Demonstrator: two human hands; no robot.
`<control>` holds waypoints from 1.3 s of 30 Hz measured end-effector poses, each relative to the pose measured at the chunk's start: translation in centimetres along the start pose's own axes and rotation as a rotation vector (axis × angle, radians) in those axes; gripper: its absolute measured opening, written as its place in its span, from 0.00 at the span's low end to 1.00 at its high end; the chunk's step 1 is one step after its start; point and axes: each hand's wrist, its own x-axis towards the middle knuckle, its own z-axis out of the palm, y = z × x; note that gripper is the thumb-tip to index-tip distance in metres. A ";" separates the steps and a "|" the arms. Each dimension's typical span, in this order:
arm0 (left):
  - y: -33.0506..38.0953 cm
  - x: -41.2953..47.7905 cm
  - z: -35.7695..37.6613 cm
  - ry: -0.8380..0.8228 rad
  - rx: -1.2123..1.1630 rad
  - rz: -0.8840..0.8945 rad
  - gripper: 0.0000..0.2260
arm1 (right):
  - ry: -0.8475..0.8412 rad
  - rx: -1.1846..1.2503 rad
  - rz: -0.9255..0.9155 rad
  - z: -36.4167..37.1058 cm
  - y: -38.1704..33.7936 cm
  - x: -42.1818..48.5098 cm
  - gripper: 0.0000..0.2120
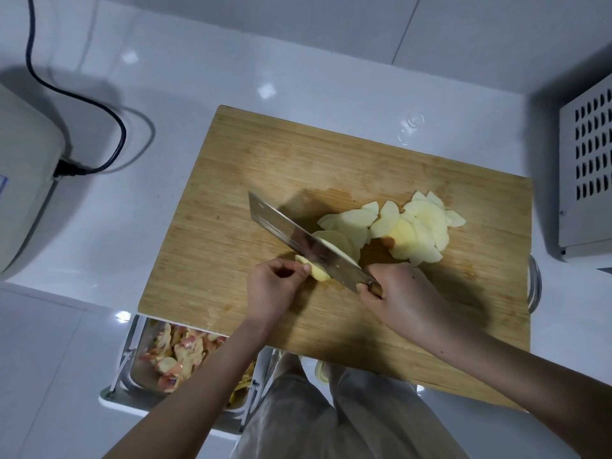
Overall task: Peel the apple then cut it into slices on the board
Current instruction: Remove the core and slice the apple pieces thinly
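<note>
Peeled apple being sliced on board (265, 160), white worktop (172, 104).
Nearest: metal tray (130, 369) of red peels (178, 352) under the board's near edge. Left hand (271, 286), fingers (291, 267) curled, pinches the remaining apple piece (318, 272) on the board. Right hand (400, 293) wraps the cleaver (298, 236) handle, blade against the piece. Beyond: pale slices (414, 226) heaped.

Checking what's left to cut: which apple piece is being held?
The small chunk pinched by the left hand, left of the cleaver; the slices lie loose on its right.
</note>
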 end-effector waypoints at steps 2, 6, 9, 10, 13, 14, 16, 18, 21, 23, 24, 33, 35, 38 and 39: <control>0.0 0.0 0.0 -0.004 0.000 0.004 0.03 | -0.005 -0.007 -0.003 0.1 0.0 0.2 0.11; -0.4 -0.1 -0.1 -0.024 0.008 0.020 0.04 | -0.008 -0.038 -0.009 0.7 -0.2 1.1 0.09; -0.4 0.0 0.0 -0.031 -0.001 -0.003 0.05 | -0.006 -0.047 0.005 1.7 -0.4 2.0 0.08; -0.3 0.1 0.0 -0.036 -0.004 -0.012 0.05 | -0.007 -0.054 0.008 2.0 -0.4 2.2 0.08; -0.1 0.2 -0.3 -0.055 -0.005 -0.034 0.05 | -0.009 -0.039 0.008 2.4 -0.4 2.5 0.08; 0.0 0.2 -0.4 -0.061 -0.012 -0.049 0.04 | -0.011 -0.033 0.004 2.4 -0.4 2.5 0.08; 0.2 0.4 -0.5 -0.077 -0.024 -0.080 0.03 | -0.009 -0.023 0.001 2.1 -0.3 2.1 0.08; 0.4 0.5 -0.6 -0.099 -0.033 -0.096 0.02 | 0.001 -0.006 0.003 1.5 -0.3 1.6 0.09; 0.5 0.5 -0.7 -0.116 -0.029 -0.103 0.01 | 0.014 0.006 0.003 0.4 -0.3 0.5 0.11; 0.5 0.4 -0.7 -0.110 -0.033 -0.107 0.01 | 0.014 -0.005 0.003 -0.1 -0.3 0.0 0.13; 0.6 0.4 -0.7 -0.105 -0.043 -0.110 0.01 | 0.010 -0.009 0.004 -0.2 -0.4 -0.2 0.14; 1.3 0.0 -0.7 -0.118 -0.100 -0.133 0.02 | -0.025 -0.040 -0.001 0.3 -0.2 -0.2 0.10; 1.2 0.1 -0.8 -0.115 -0.119 -0.149 0.03 | -0.024 -0.048 -0.002 0.2 -0.2 -0.2 0.10; 1.1 0.2 -0.8 -0.114 -0.116 -0.147 0.03 | -0.021 -0.048 -0.004 0.1 -0.2 -0.2 0.13; 1.0 0.2 -0.8 -0.118 -0.113 -0.145 0.03 | -0.029 -0.050 -0.002 0.1 -0.3 -0.2 0.13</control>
